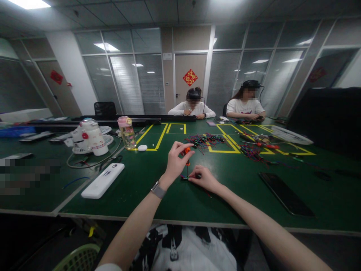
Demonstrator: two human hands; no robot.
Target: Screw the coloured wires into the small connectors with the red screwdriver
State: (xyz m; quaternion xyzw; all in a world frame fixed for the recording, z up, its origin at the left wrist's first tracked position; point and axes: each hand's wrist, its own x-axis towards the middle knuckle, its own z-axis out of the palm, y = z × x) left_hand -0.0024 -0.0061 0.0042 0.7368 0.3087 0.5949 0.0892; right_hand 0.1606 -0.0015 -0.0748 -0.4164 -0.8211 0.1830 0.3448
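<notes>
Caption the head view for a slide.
Left hand holds an orange screwdriver upright over a small board that the right hand grips.

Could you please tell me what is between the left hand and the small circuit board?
In the head view, an orange-handled screwdriver: the left hand grips its handle, and its shaft points down toward the small circuit board.

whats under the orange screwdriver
Under the screwdriver is a small board, with the right hand at its edge. The table directly beneath the board is covered and can't be seen.
</notes>
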